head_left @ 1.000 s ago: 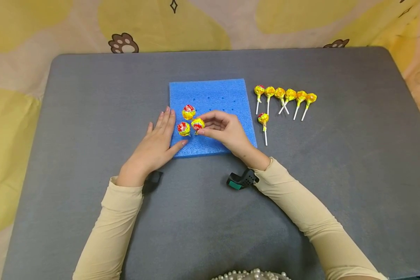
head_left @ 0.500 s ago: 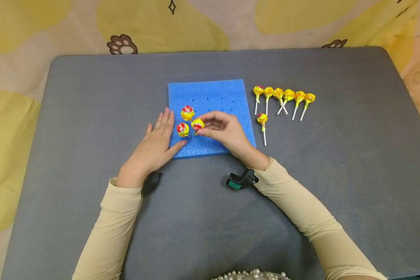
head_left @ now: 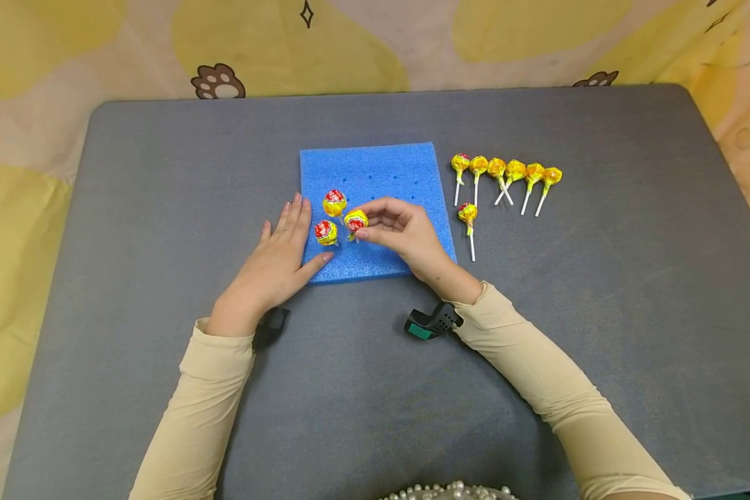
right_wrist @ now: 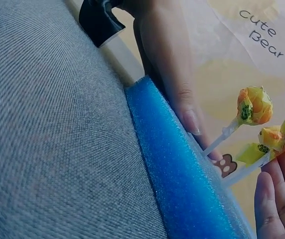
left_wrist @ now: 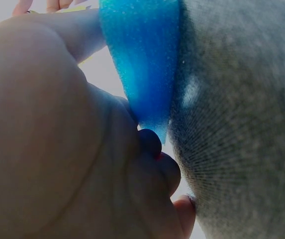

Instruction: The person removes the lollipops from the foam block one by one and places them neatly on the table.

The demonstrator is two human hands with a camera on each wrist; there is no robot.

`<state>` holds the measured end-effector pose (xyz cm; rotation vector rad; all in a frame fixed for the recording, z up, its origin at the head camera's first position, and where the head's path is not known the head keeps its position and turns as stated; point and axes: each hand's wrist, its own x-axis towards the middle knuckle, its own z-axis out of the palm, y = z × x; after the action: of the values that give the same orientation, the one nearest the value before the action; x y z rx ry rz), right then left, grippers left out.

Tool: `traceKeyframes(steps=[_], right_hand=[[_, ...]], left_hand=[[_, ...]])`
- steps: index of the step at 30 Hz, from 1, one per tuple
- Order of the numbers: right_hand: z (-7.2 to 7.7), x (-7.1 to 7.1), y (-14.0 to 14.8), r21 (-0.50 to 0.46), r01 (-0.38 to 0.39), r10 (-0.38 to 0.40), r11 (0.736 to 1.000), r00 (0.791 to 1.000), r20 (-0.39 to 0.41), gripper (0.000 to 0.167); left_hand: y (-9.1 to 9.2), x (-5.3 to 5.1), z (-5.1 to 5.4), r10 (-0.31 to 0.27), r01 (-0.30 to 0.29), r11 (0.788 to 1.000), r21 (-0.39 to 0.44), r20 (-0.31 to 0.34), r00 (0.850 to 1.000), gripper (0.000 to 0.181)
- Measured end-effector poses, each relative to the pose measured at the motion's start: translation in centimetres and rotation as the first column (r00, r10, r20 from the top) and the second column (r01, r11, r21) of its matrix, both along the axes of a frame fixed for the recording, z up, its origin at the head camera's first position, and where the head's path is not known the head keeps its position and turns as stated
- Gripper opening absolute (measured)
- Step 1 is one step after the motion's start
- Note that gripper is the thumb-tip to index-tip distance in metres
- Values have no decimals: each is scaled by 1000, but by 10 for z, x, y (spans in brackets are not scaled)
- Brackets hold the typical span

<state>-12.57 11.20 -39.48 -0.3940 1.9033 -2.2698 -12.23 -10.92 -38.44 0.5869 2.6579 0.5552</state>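
In the head view, a blue foam block [head_left: 387,260] lies mid-table with small holes in its top. My left hand [head_left: 275,257] rests along its left edge, fingers straight and thumb over the near left corner. Two lollipops with red and yellow wrappers, one farther back [head_left: 334,202] and one nearer [head_left: 326,232], stand upright in the foam. My right hand [head_left: 403,232] pinches a third lollipop [head_left: 355,221] by its head, just right of them. The right wrist view shows white sticks [right_wrist: 217,143] rising from the foam [right_wrist: 177,174]; the held lollipop's stick tip cannot be made out.
Several yellow-wrapped lollipops [head_left: 515,170] lie in a row on the grey table [head_left: 631,292], right of the foam. One more lollipop [head_left: 467,213] lies nearer, close to the foam's right edge. A patterned cloth [head_left: 375,48] hangs behind the table.
The lollipop in my right hand has shifted slightly right, away from the two standing ones. My left hand stays at the foam's edge.
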Motion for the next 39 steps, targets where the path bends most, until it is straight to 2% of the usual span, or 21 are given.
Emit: traceKeyframes(steps=[10,14,24,31,39], right_hand=[[1,-1,1,-41,23,-23,999,1000,13,24],[1,0,2,-100,37,-34,994,999,38,22],[0,0,5,-236,50,-30,970,996,88,34],[1,7,13,-289,32,-7,957,996,86,40],[0,17,20,-324,36,-12,945,997,77,37]], left_hand=[[0,0,0,4,-4,1000,-4,0,1000,87],[-1,0,0,5,-5,1000,-4,4,1000,87],[0,-1,-1,5,-5,1000,-7,5,1000,87],[1,0,-1,4,-4,1000,-9,0,1000,88],[1,-1,-1,5,-5,1000,-2,2,1000,88]])
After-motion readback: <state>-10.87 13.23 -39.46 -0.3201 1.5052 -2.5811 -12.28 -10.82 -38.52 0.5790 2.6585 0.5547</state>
